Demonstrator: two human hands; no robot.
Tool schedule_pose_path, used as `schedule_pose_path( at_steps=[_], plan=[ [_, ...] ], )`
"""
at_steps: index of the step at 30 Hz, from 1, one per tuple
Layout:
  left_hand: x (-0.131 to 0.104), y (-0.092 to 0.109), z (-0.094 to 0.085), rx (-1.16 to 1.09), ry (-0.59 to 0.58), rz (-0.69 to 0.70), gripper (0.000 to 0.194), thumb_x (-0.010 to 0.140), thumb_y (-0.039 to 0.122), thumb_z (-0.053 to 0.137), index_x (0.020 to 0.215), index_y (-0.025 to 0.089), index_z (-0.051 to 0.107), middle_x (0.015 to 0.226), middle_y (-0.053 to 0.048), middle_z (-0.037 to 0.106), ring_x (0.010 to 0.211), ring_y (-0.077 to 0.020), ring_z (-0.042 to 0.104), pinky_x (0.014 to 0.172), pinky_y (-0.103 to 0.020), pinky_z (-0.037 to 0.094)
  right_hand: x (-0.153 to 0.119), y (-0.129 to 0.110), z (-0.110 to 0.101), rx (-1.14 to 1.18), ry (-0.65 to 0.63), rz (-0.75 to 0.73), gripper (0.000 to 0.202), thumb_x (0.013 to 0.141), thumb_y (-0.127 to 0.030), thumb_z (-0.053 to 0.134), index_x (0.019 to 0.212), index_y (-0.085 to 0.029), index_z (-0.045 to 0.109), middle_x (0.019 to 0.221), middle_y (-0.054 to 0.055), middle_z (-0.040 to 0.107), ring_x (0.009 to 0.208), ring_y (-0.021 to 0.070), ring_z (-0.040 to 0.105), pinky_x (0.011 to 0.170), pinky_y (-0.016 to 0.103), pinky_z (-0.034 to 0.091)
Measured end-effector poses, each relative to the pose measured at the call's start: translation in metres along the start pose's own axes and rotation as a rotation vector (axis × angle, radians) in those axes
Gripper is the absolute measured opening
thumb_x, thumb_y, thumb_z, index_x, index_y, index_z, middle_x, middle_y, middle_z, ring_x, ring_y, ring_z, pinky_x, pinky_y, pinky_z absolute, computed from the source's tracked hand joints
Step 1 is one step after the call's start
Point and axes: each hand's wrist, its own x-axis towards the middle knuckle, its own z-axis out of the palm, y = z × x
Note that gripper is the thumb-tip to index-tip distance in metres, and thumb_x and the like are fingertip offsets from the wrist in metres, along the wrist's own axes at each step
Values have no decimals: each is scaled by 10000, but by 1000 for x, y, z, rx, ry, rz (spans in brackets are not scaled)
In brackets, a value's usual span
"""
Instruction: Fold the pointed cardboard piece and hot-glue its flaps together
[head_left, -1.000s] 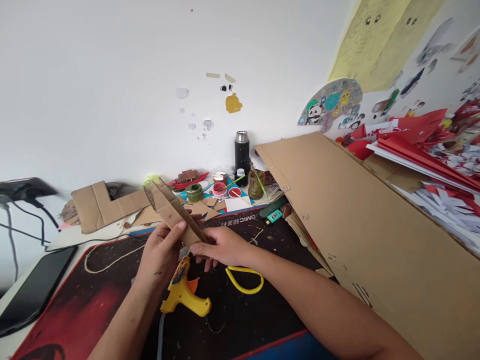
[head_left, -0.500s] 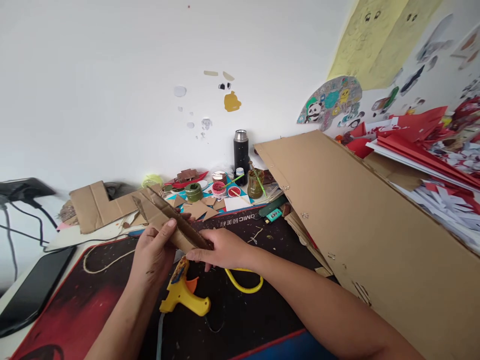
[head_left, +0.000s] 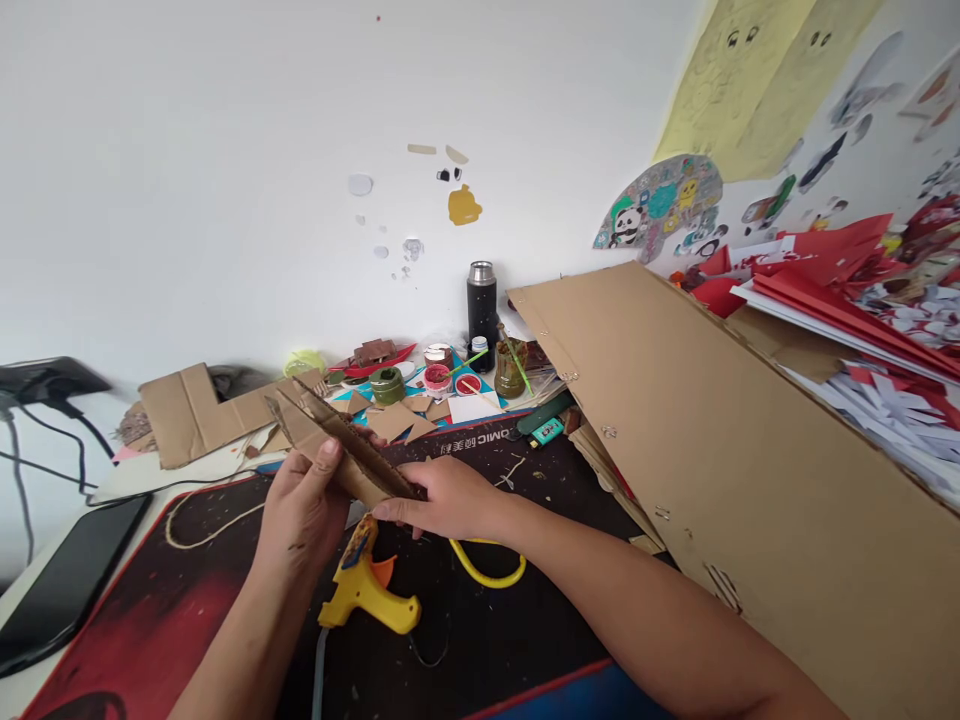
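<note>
Between my two hands is a folded cardboard piece [head_left: 304,425], narrow and boat-like, with raised strips along its length. My left hand [head_left: 304,500] grips its near side, the thumb flat on the outer face. At the lower right end, my right hand [head_left: 442,495] pinches the piece, its thumb in front and the other fingers mostly hidden. Just below lies a yellow hot glue gun [head_left: 367,590] with an orange trigger and a glue-stained nozzle. Both hands hover above the dark desk mat [head_left: 510,640].
A large cardboard sheet [head_left: 720,430] leans along the right. Paint jars [head_left: 387,386], a black thermos [head_left: 481,305] and cardboard scraps [head_left: 397,420] stand or lie at the back. On the left are a phone [head_left: 67,580] and cables. A yellow loop [head_left: 491,580] lies near my right wrist.
My left hand has shifted slightly to the left along the cardboard piece, and the piece has tilted a little. The right hand stays nearly in place, and the glue gun has not moved.
</note>
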Motion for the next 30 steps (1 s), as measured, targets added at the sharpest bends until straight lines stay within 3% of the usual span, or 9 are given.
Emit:
schedule_pose_path(
  at_steps=[5, 9, 13, 17, 21, 25, 30],
  plan=[
    [-3, -7, -5, 72, -61, 56, 533, 708, 598, 964, 1053, 231, 789, 1062, -93, 841, 1084, -352, 777, 919, -439, 632, -2, -5, -2, -27, 104, -17, 496, 954, -695, 730, 1081, -216, 721, 760, 7, 740, 663, 205, 718, 650, 287, 480],
    [-7, -12, -3, 339, -129, 134, 503, 787, 505, 934, 1171, 244, 741, 1197, -88, 803, 1171, -314, 733, 981, -378, 584, -2, -10, -8, -88, 242, -17, 499, 937, -682, 757, 1140, -226, 753, 936, 48, 785, 835, 241, 734, 682, 295, 457],
    [-7, -15, -3, 492, -119, 153, 408, 862, 453, 829, 1173, 230, 689, 1134, -67, 788, 1081, -287, 734, 937, -376, 579, -2, -10, -10, -174, 272, -36, 552, 893, -662, 812, 1235, -234, 747, 1098, 69, 801, 967, 277, 744, 742, 310, 468],
    [-5, -16, -6, 540, -19, 144, 335, 836, 429, 741, 1080, 214, 659, 987, -37, 769, 966, -270, 724, 837, -350, 578, -2, -8, -8, -218, 239, -71, 545, 933, -633, 778, 1280, -215, 737, 1111, 86, 813, 951, 277, 745, 745, 316, 471],
    [-4, -13, -6, 630, 49, 143, 322, 820, 412, 678, 1073, 214, 655, 931, -22, 748, 860, -245, 706, 734, -316, 562, -1, -6, -6, -168, 246, -109, 425, 1013, -590, 700, 1207, -217, 759, 1004, 52, 812, 835, 216, 722, 723, 296, 458],
    [-6, -11, -3, 875, 31, 199, 356, 853, 439, 622, 1120, 213, 685, 1026, -58, 792, 897, -260, 726, 758, -325, 553, 1, -5, -6, -277, 319, -39, 332, 1038, -512, 695, 1023, -188, 763, 861, 49, 776, 763, 197, 678, 671, 285, 396],
    [-11, -14, -1, 1060, -31, 269, 317, 943, 487, 519, 1028, 227, 680, 904, -48, 789, 768, -240, 703, 694, -316, 527, 1, -8, -5, -394, 380, -30, 297, 1066, -421, 669, 923, -177, 760, 870, 73, 773, 793, 201, 673, 667, 290, 351]
  ],
)
